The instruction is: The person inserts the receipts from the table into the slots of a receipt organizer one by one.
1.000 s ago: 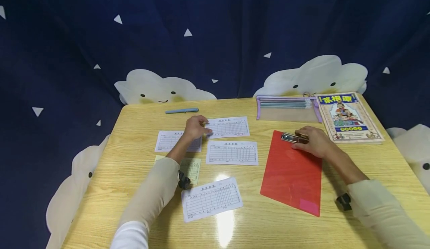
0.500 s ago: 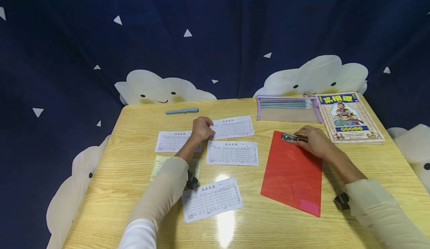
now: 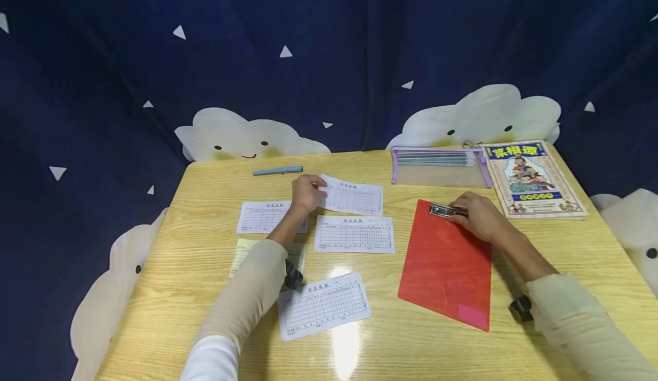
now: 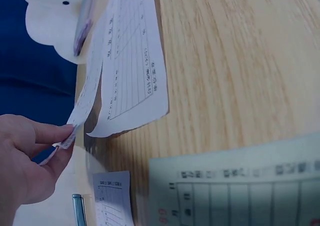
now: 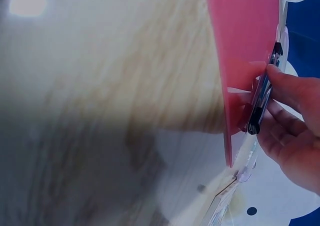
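Thin paper slip (image 3: pixel 356 197): outstretched left hand (image 3: pixel 307 193) pinches end. Flat red clipboard (image 3: pixel 446 261): right hand (image 3: pixel 479 215), angled inward, pinches metal clip (image 3: pixel 440 210).

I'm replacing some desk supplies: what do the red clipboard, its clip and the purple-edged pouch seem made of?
Red clipboard: probably smooth plastic; even colour, thin clean edge. Clip: likely polished metal, given its silvery shine. Purple-edged pouch: sheer mesh or clear plastic, I can't tell which; its contents show through.
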The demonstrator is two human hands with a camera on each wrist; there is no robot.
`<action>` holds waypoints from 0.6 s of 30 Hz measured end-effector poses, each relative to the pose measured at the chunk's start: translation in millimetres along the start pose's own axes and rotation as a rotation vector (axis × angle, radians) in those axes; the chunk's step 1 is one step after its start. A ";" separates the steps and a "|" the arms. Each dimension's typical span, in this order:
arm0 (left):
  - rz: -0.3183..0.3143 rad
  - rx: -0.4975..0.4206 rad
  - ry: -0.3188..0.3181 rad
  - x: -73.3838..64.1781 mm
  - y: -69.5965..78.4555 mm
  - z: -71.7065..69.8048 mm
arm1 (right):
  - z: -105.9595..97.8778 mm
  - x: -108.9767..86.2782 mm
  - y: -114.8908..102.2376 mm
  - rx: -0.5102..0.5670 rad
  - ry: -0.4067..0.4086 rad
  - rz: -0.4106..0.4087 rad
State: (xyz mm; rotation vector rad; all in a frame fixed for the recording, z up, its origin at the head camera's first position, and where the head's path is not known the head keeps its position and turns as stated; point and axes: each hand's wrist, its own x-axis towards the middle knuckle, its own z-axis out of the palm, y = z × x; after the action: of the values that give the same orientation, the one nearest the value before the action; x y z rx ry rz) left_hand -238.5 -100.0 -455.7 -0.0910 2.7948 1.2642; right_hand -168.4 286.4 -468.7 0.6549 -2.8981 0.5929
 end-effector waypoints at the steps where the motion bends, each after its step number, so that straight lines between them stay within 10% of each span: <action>1: 0.010 -0.006 0.008 0.2 -0.1 -0.2 | 0.6 -0.2 0.6 -0.001 0.005 -0.005; 18: -0.008 -0.292 -0.025 -1.1 12.0 -27.5 | 0.0 -1.3 -3.0 -0.099 -0.014 -0.066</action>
State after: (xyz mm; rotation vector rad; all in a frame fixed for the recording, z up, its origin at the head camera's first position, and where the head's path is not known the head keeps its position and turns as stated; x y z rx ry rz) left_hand -239.6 -112.7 -428.5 -0.1016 2.5665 1.6493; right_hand -165.9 284.5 -467.9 0.7403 -2.8836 0.4358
